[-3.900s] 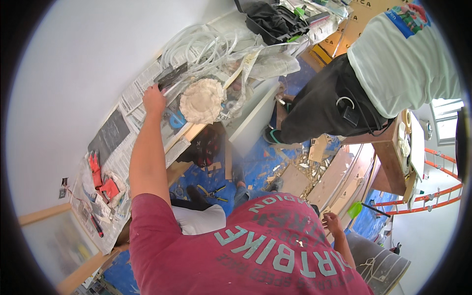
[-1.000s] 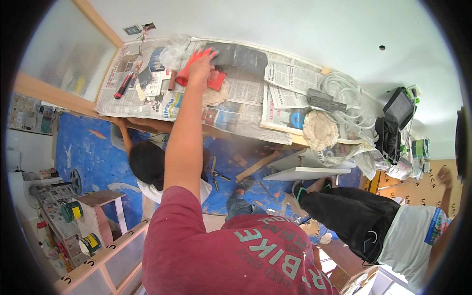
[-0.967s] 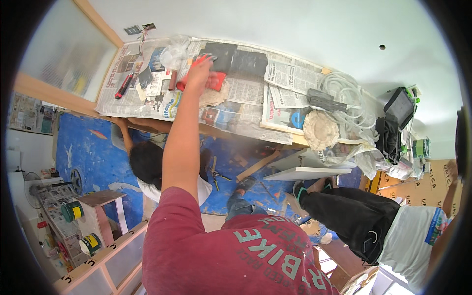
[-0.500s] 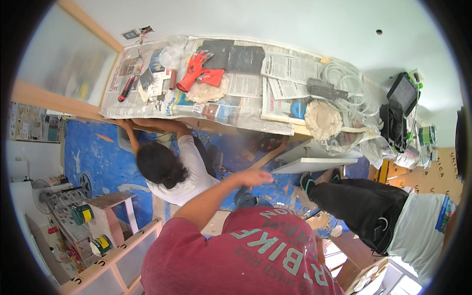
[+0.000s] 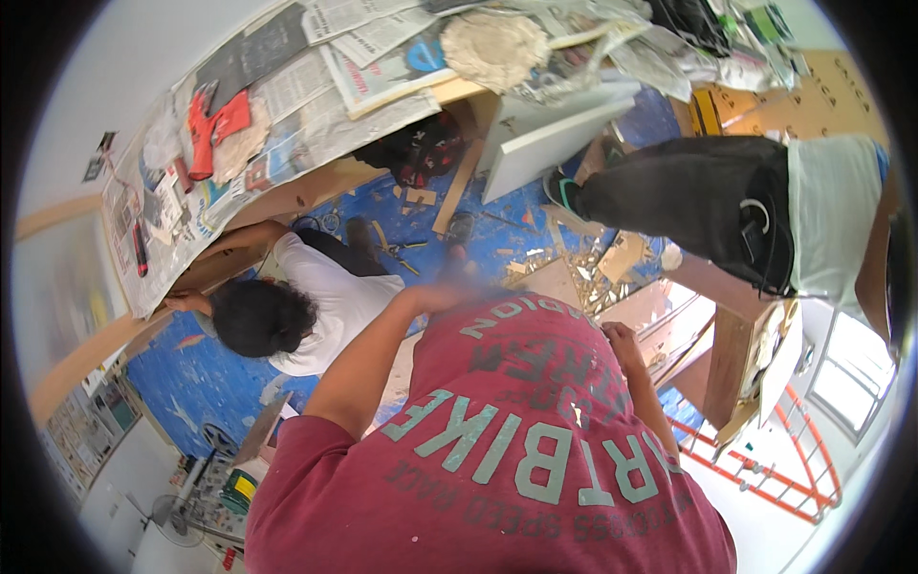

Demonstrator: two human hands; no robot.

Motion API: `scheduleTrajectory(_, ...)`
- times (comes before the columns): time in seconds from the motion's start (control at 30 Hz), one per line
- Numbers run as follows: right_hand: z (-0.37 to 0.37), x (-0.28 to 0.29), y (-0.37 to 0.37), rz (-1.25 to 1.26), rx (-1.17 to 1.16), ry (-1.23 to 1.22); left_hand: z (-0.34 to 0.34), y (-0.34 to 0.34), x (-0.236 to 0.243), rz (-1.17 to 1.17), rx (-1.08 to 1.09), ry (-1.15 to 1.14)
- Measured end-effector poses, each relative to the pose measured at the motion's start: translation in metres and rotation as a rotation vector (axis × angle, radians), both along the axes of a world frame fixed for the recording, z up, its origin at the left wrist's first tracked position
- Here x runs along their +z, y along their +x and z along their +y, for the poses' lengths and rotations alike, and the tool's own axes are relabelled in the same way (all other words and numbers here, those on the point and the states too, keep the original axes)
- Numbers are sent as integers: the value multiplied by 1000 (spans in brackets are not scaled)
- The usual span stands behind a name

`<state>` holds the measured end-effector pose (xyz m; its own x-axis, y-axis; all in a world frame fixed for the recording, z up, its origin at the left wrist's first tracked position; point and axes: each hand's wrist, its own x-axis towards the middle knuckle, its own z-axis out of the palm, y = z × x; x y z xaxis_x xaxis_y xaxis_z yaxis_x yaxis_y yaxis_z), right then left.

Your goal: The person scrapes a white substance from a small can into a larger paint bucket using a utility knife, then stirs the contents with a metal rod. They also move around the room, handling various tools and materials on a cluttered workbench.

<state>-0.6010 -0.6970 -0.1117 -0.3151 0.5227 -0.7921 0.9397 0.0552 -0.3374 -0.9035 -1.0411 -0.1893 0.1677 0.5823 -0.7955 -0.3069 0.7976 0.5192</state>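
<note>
My left hand (image 5: 442, 296) is in front of my maroon T-shirt (image 5: 535, 411), close to its lower hem; its fingers are smeared by motion. At my right side, my right hand (image 5: 622, 340) hangs low with its fingers curled in, and whatever may be inside them is hidden. Beyond my left arm, a person in a white T-shirt (image 5: 330, 301) crouches with both hands at the edge of a newspaper-covered counter (image 5: 316, 134). Pliers (image 5: 404, 260) with yellow-and-black handles lie on the blue floor covering (image 5: 359, 206) past my left hand.
Red gloves (image 5: 203, 134), a red-and-black cutter (image 5: 141, 251) and a round beige cloth (image 5: 492, 50) lie on the counter. A white panel (image 5: 559, 143) leans beneath. Another person in black trousers (image 5: 679, 191) stands at right. Wood scraps (image 5: 622, 256) litter the floor; an orange ladder (image 5: 803, 454) is lower right.
My view has turned, so the counter now slants up to the right. My left hand has drawn in toward my shirt. My right hand and the orange ladder have come into sight.
</note>
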Motion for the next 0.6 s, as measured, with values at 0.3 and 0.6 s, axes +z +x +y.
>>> scheduleTrajectory(0.3, -4, -35, 112, 191, -77, 28, 38, 41, -13, 323, -396, 149)
scheduleTrajectory(0.6, 39, -222, 355, 275, 181, 30, 27, 169, 30, 463, 9, -192)
